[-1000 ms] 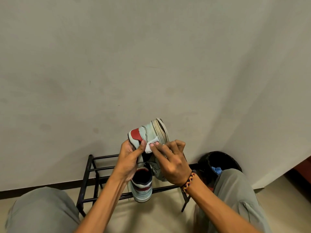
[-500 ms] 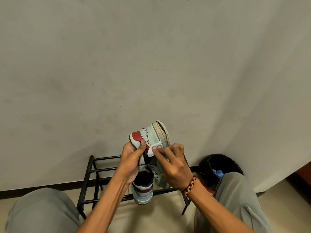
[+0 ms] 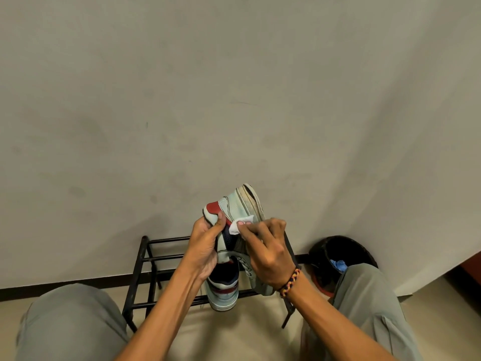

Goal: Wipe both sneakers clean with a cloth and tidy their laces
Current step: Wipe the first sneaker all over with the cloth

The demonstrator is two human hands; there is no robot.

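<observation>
Gripping the light, stiff sneaker [image 3: 234,217] by its heel, the left hand [image 3: 205,246] steadies it while right hand [image 3: 268,254] fingers pinch the soft cloth [image 3: 240,225] against its side.

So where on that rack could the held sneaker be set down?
The rack's bare bars left of the second sneaker look free, as does the floor between the knees. Crowded: the rack's middle, under the left hand, right hand and held sneaker.
</observation>
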